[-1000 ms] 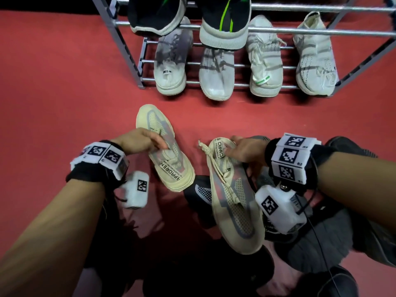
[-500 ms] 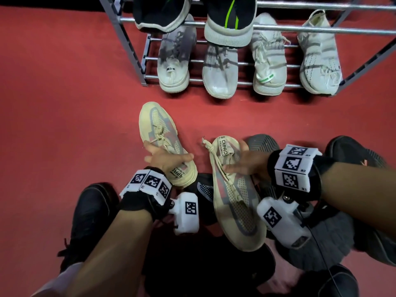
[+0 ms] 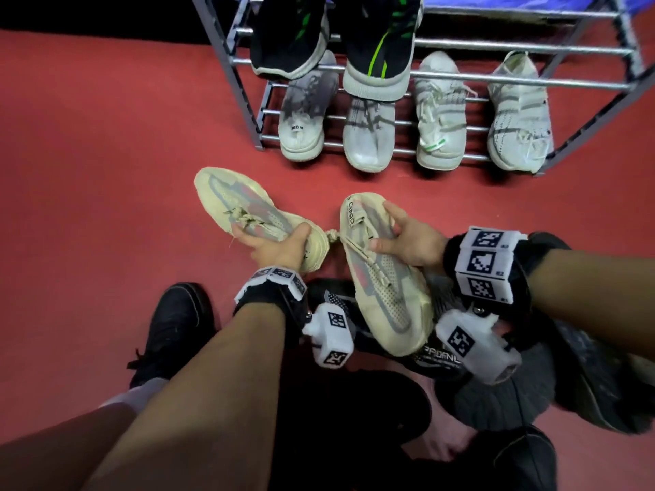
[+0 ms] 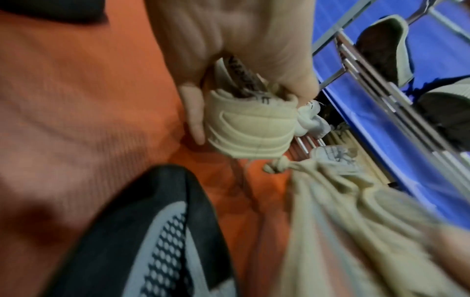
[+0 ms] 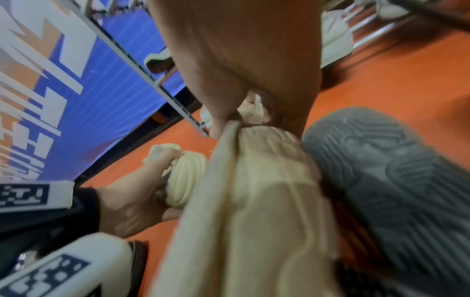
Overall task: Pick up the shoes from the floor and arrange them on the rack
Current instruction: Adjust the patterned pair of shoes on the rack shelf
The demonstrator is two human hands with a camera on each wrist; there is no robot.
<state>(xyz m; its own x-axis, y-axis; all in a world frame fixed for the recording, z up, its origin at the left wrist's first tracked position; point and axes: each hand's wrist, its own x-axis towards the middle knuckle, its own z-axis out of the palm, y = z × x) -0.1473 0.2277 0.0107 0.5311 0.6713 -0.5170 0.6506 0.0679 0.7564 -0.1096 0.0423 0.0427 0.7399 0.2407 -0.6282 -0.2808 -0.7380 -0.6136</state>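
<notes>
Two cream knit sneakers are off the red floor in front of the rack. My left hand (image 3: 274,244) grips the heel end of the left cream sneaker (image 3: 234,202), whose toe points away to the left; the left wrist view shows its ribbed heel (image 4: 248,130) between thumb and fingers. My right hand (image 3: 407,239) holds the collar of the right cream sneaker (image 3: 384,295), whose toe hangs toward me; its pale sole (image 5: 254,201) fills the right wrist view. The metal shoe rack (image 3: 460,81) stands just beyond.
The rack's lower tier carries several white sneakers (image 3: 441,111); two black-and-green shoes (image 3: 381,40) sit on the tier above, at the left. Dark shoes (image 3: 503,395) lie heaped on the floor under my right arm. A black shoe (image 3: 175,327) on a foot is at the lower left.
My left hand shifted from the left sneaker's middle to its heel and lifted it, turning the toe leftward. The right hand raised its sneaker. The rack looms nearer.
</notes>
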